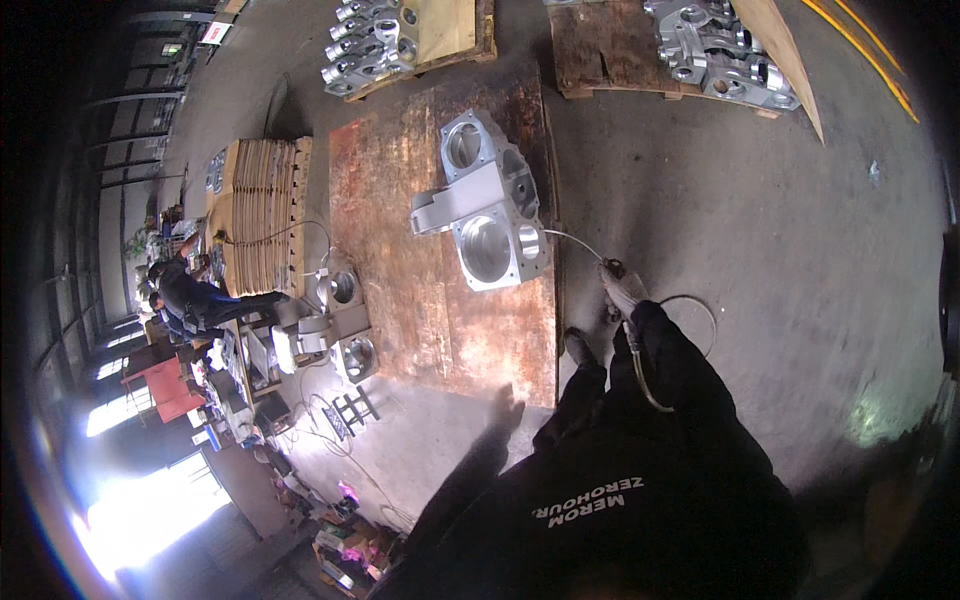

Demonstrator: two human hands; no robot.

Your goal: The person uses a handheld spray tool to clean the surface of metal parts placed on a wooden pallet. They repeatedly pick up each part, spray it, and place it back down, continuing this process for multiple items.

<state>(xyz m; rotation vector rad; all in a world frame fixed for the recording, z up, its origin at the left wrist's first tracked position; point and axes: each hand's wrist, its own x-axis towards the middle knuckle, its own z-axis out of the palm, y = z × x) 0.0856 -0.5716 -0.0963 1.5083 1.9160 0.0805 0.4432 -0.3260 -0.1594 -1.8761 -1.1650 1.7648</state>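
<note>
My right hand (622,290), in a light glove at the end of a black sleeve, grips a blow gun (612,272). Its thin bent nozzle tube (572,240) reaches left to the side bore of a large silver metal casting (490,215). The casting lies on a rusty steel plate (430,310), near the plate's right edge. A hose (690,310) loops from the gun back toward my body. My left hand is out of view; only an arm's shadow (495,430) falls on the floor below the plate.
Pallets of similar castings stand at the top left (370,45) and top right (720,50). Stacked boards (265,210) and smaller castings (345,320) sit left of the plate. Another person (195,300) bends over there. My shoe (580,350) is by the plate's corner.
</note>
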